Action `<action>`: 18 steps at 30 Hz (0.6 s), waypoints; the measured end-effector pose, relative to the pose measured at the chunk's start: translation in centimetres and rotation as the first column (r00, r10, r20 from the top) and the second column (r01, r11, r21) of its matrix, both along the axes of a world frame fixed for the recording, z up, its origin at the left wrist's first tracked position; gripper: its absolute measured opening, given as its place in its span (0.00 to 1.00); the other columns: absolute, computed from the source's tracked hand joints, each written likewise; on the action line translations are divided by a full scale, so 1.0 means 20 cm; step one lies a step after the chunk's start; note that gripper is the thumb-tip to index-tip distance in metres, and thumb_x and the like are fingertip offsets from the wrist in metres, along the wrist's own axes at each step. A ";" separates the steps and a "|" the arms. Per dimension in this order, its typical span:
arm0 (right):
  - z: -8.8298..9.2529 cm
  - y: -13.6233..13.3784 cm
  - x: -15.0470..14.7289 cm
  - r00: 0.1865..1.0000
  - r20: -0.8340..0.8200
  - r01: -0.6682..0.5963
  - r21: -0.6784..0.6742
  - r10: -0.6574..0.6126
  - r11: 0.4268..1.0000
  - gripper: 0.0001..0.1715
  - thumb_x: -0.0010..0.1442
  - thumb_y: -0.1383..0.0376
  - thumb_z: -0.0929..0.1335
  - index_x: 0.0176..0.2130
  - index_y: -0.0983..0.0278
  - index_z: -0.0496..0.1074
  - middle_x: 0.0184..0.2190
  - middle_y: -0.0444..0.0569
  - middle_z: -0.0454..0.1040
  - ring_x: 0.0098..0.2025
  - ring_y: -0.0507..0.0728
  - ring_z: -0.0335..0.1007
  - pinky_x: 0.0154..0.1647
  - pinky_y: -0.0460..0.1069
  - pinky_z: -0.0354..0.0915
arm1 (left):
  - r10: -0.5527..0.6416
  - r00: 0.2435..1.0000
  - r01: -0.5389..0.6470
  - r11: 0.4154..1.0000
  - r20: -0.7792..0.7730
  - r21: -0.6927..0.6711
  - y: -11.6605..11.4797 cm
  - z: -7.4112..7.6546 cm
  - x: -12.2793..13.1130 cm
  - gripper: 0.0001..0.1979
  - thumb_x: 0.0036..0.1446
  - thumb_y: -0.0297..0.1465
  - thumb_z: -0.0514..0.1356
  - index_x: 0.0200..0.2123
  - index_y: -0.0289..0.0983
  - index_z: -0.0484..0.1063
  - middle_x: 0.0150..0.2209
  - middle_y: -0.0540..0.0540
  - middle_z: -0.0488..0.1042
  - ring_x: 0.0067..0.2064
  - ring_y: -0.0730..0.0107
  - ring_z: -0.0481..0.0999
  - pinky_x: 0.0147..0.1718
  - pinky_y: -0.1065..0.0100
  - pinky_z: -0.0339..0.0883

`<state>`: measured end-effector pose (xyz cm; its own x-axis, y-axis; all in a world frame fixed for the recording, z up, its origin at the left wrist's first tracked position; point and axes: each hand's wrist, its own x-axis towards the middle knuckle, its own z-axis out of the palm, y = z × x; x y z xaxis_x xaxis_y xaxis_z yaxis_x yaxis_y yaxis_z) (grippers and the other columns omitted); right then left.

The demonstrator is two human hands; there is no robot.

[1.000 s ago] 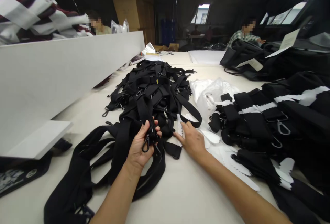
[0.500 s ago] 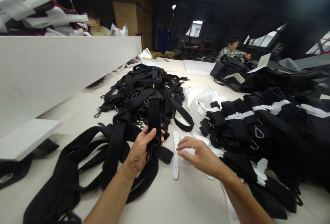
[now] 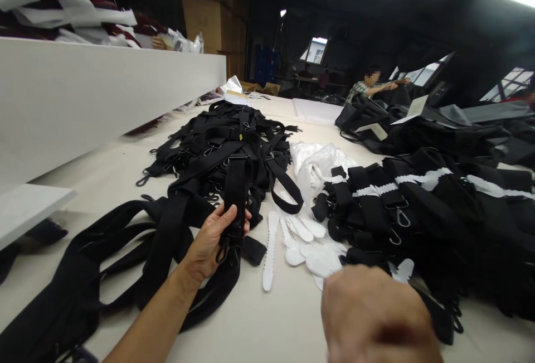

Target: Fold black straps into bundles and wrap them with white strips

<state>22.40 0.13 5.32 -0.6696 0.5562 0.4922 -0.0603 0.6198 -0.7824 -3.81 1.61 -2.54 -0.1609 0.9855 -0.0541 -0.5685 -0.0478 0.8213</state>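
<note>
My left hand (image 3: 207,243) is closed around a folded black strap (image 3: 235,187), and a metal snap hook (image 3: 222,252) hangs just below the fingers. Loose lengths of the same black webbing lie to the left of that hand. My right hand (image 3: 371,310) is raised close to the camera at the lower right, smeared by motion, its fingers hidden. Between the hands lies a single white notched strip (image 3: 271,254). Beside it, several more white strips (image 3: 311,243) are heaped loosely.
A tangled pile of black straps (image 3: 217,129) with hooks covers the table ahead. On the right sit straps banded with white strips (image 3: 376,190), and a clear plastic bag (image 3: 315,165). A white board (image 3: 104,95) borders the left. A co-worker (image 3: 361,90) handles black bags.
My right hand has moved from beside the white strips towards the camera and to the lower right. My left hand still grips the strap. The view has shifted slightly.
</note>
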 end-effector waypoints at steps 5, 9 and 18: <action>-0.24 0.41 -0.08 0.677 0.400 0.584 0.219 -0.618 0.782 0.21 0.59 0.52 0.71 0.23 0.64 0.71 0.23 0.45 0.72 0.26 0.52 0.66 0.30 0.48 0.60 | 0.007 1.000 -0.007 1.000 -0.021 -0.001 0.00 0.01 0.00 0.12 0.57 0.37 0.65 0.38 0.35 0.72 0.37 0.45 0.73 0.31 0.72 0.73 0.28 0.74 0.70; -0.45 0.58 -0.11 0.427 0.540 0.634 0.392 -0.725 0.666 0.13 0.61 0.55 0.69 0.40 0.60 0.77 0.41 0.48 0.74 0.40 0.56 0.71 0.37 0.49 0.61 | 0.005 1.000 -0.005 1.000 -0.030 -0.002 0.00 0.02 0.01 0.13 0.56 0.38 0.66 0.38 0.34 0.72 0.37 0.44 0.73 0.30 0.71 0.73 0.27 0.75 0.70; -0.45 0.61 -0.10 0.388 0.695 0.672 0.236 -0.606 0.702 0.06 0.56 0.62 0.70 0.33 0.61 0.78 0.30 0.45 0.77 0.36 0.56 0.74 0.31 0.47 0.60 | 0.002 0.998 0.000 1.000 -0.056 0.031 -0.01 0.00 0.02 0.12 0.59 0.37 0.64 0.39 0.35 0.71 0.37 0.45 0.73 0.31 0.73 0.73 0.28 0.75 0.70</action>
<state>20.33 12.26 -3.74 -0.1963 0.9805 0.0008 0.8866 0.1778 -0.4270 -3.47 1.33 -2.49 -0.1642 0.9863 -0.0146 -0.5217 -0.0743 0.8499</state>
